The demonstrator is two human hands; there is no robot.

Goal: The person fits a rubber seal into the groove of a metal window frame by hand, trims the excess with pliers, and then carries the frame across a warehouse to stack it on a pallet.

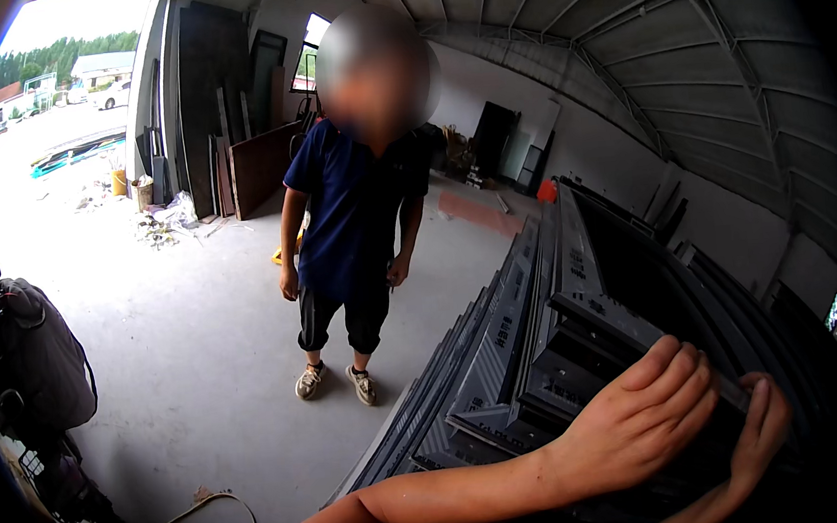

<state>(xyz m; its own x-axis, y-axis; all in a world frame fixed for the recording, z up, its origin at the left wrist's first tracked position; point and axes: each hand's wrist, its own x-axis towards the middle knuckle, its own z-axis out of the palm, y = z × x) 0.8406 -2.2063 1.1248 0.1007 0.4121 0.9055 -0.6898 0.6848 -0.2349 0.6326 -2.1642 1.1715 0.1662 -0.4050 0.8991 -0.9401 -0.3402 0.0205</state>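
My left hand reaches over a stack of dark grey metal frames wrapped in printed film. Its fingers are curled closed near the edge of the uppermost frame; what lies inside them is hidden. Just to the right, my right hand has its fingers bent at a dark edge beside the left one. Shadow hides what it grips there. The frames lie slanted on one another, with their ends toward the open floor.
A person in a dark blue shirt stands facing me beyond the stack. At left is a scooter with a grey cover, and a cable on the floor. Panels lean by the wide doorway.
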